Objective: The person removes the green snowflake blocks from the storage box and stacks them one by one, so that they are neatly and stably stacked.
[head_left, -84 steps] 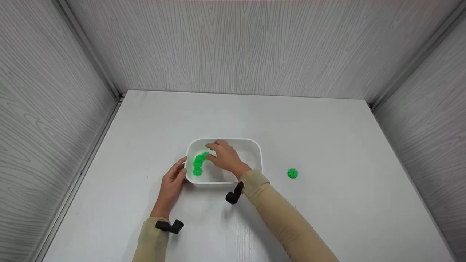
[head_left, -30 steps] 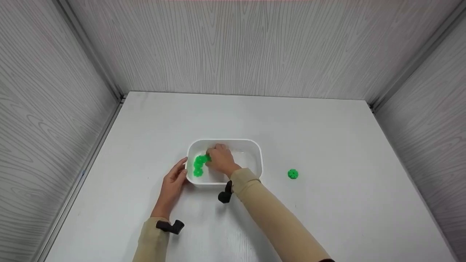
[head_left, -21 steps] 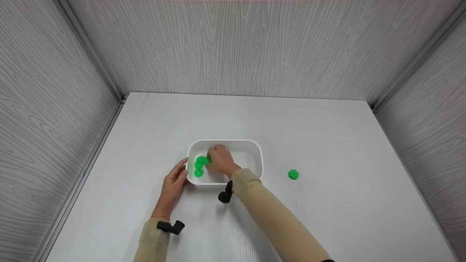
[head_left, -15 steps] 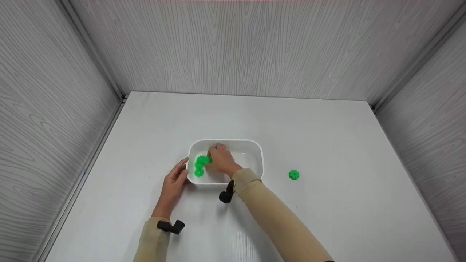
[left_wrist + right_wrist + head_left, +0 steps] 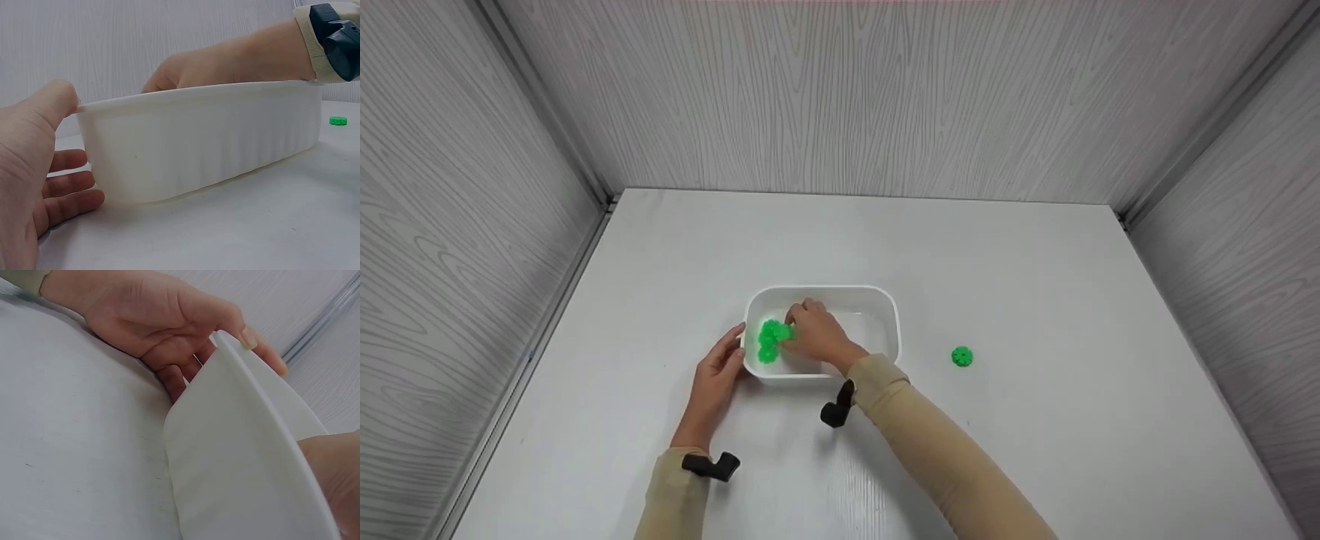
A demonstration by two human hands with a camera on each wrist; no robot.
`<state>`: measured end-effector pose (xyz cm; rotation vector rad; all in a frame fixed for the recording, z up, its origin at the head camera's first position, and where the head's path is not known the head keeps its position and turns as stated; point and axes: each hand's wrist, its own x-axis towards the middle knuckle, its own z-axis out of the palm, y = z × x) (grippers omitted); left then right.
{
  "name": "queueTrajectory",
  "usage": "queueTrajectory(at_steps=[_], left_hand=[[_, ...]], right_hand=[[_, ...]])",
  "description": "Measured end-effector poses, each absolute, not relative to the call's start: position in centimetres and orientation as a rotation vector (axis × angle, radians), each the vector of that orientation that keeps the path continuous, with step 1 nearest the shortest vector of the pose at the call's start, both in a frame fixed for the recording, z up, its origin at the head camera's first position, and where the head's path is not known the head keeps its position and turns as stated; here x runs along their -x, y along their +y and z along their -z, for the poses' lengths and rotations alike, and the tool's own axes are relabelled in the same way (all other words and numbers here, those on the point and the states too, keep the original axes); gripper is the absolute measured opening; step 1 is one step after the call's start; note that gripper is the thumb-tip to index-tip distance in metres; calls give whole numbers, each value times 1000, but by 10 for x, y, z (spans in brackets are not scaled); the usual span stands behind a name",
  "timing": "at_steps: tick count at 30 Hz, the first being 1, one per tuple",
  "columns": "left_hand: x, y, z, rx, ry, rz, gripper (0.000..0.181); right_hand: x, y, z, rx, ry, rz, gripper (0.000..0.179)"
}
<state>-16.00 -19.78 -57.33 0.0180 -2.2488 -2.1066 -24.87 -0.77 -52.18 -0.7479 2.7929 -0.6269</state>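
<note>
Green discs [image 5: 769,334] lie just left of frame centre inside the white tub [image 5: 874,330] my left hand [image 5: 716,379] grips; my right hand [image 5: 820,335] pinches one, which might slip if held shallowly.

1 counter [image 5: 1035,285], 1 white bin [image 5: 874,334]; green pieces: at least 3 overlapping inside at left [image 5: 767,352], 1 at right [image 5: 962,356]; near, 2 sleeves [image 5: 671,495], 2 black wrist cameras [image 5: 835,414]; 3 walls [image 5: 840,97].

And it's a white tabletop [image 5: 1072,450] spreading down to six o'clock, grained back wall [image 5: 840,97] at twelve, left panel [image 5: 435,225] at nine, right panel [image 5: 1245,240] at three, grey corner strip [image 5: 542,105] at ten!
</note>
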Motion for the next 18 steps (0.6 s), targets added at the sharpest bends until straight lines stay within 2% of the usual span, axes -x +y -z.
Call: queueTrajectory(at_steps=[18], left_hand=[[158,-196,571,-7,-2215,2153,43]], right_hand=[[236,11,507,836,2810,794,32]])
